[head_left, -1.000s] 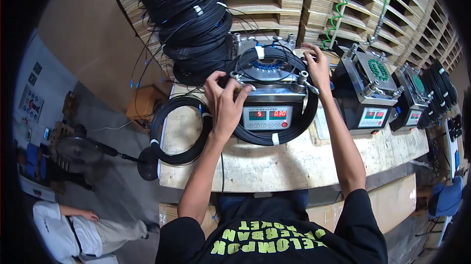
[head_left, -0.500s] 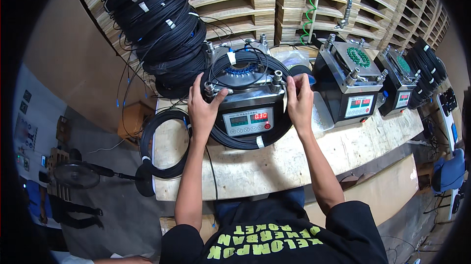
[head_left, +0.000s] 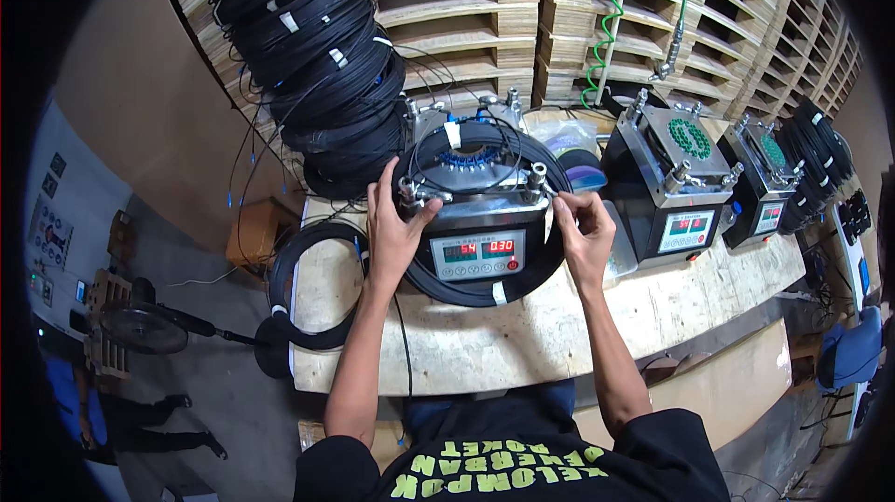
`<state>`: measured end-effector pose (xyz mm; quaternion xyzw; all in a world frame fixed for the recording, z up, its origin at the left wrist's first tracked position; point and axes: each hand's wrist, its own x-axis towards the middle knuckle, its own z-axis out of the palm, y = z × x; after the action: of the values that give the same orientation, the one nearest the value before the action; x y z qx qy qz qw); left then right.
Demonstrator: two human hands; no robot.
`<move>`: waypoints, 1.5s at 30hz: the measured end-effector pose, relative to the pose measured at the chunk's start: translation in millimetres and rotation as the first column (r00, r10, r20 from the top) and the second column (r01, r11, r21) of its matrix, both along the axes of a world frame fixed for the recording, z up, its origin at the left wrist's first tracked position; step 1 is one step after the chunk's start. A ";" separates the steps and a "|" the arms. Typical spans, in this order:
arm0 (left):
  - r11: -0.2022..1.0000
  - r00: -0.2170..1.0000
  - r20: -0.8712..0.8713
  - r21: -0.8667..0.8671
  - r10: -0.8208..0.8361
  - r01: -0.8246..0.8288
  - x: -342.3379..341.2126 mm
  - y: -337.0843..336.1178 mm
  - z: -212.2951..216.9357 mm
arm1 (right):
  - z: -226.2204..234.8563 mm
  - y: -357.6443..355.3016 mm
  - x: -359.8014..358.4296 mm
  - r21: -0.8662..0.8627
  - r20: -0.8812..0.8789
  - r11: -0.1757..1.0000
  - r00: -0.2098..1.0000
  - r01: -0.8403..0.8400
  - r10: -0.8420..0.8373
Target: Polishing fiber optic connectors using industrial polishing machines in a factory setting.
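Note:
A metal-topped polishing machine (head_left: 485,214) stands in front of me, its red digital display (head_left: 481,248) lit. Blue connector ends form a ring (head_left: 469,161) on its top. A coil of black cable (head_left: 463,291) with white tags loops over the machine and down around its front. My left hand (head_left: 395,233) is at the left front corner, fingers spread and thumb against the metal clamp lever (head_left: 431,195). At the right front corner, beside the clamp post (head_left: 538,176), my right hand (head_left: 585,233) pinches the end of another clamp lever; its fingertips partly hide that end.
Another black cable coil (head_left: 308,339) lies on the wooden table (head_left: 447,353), left of my forearm. A tall stack of cable coils (head_left: 317,64) rises behind. Two similar machines (head_left: 673,180) stand rightward. A green spiral hose (head_left: 615,8) hangs before wooden pallets. A fan (head_left: 149,325) and a person (head_left: 84,399) are leftward.
The left part of the display has lit up with red digits. My right fingers have drawn together into a pinch by the right corner. The whole view has shifted slightly.

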<state>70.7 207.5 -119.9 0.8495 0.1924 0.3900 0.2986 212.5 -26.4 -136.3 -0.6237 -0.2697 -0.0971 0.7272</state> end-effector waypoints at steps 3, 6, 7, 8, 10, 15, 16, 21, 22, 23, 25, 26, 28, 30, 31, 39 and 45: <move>1.000 0.999 0.032 0.019 0.016 -0.016 1.8 -0.9 0.0 | 0.3 3.1 -2.1 0.048 -0.062 0.998 0.998 -0.026 0.029; 0.999 0.999 0.025 0.013 0.029 -0.029 2.4 -4.6 4.7 | -11.5 19.4 -13.0 -0.093 0.174 0.991 0.978 -0.099 0.115; 0.999 0.999 0.027 0.017 0.037 -0.037 -0.1 -3.2 3.0 | -9.0 28.5 -17.2 -0.189 0.200 0.980 0.975 -0.059 0.097; 0.999 0.999 0.039 0.024 0.031 -0.032 3.0 -1.6 -1.3 | -3.3 38.8 -20.8 -0.172 0.260 0.985 0.963 -0.024 0.069; 1.000 0.999 0.037 -0.001 0.017 -0.017 6.1 -3.1 -0.7 | 5.2 52.3 -26.8 -0.184 0.345 0.981 0.939 0.063 0.004; 0.999 0.999 0.015 0.000 0.047 -0.047 0.8 -1.7 1.5 | 19.8 33.4 -10.0 -0.376 -0.131 0.869 0.947 -0.322 0.294; 0.999 0.999 0.026 0.017 0.046 -0.047 0.0 -0.8 0.9 | 40.6 18.6 4.6 -0.453 -0.228 0.766 0.890 -0.456 0.395; 0.999 0.998 0.060 0.030 0.030 -0.032 4.4 0.8 -0.5 | 112.4 20.5 78.8 -0.506 -0.105 0.778 0.922 -0.372 0.373; 0.999 0.998 0.063 0.029 0.025 -0.027 5.2 0.7 -0.3 | 122.1 32.1 90.4 -0.611 0.024 0.739 0.926 -0.284 0.376; 0.999 0.997 0.064 0.020 0.034 -0.035 3.9 1.7 -0.9 | 129.3 48.7 101.5 -0.696 0.149 0.693 0.906 -0.189 0.396; 0.999 0.997 0.067 0.008 0.037 -0.038 2.9 0.1 -1.6 | 127.3 85.9 125.7 -0.663 0.222 0.703 0.830 -0.257 0.512; 0.999 0.997 0.067 0.007 0.038 -0.038 5.3 -1.3 0.5 | 126.4 102.7 138.4 -0.754 0.225 0.621 0.804 -0.214 0.550; 0.999 0.996 0.082 0.011 0.047 -0.048 5.7 0.4 -1.6 | 132.3 138.8 146.8 -0.921 0.082 0.351 0.795 -0.170 0.601; 0.999 0.995 0.082 0.012 0.051 -0.052 3.2 0.3 -3.0 | 135.5 164.7 145.2 -0.978 -0.132 0.058 0.816 -0.199 0.563; 0.998 0.995 0.078 0.008 0.055 -0.056 1.8 0.6 -2.5 | 137.6 178.6 143.9 -0.978 -0.128 0.063 0.814 -0.198 0.567; 0.997 0.996 0.060 0.027 0.067 -0.069 -4.8 3.4 -6.9 | 141.7 223.1 131.6 -0.910 -0.243 -0.413 0.770 0.029 0.590; 0.999 0.997 0.062 0.013 0.037 -0.038 2.7 -1.2 -3.2 | 145.2 199.0 138.0 -0.931 -0.328 -0.323 0.781 -0.172 0.531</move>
<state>73.4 206.3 -123.1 0.8353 0.1963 0.4230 0.2911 350.5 172.7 8.9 -0.8076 -0.5059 0.2974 -0.0575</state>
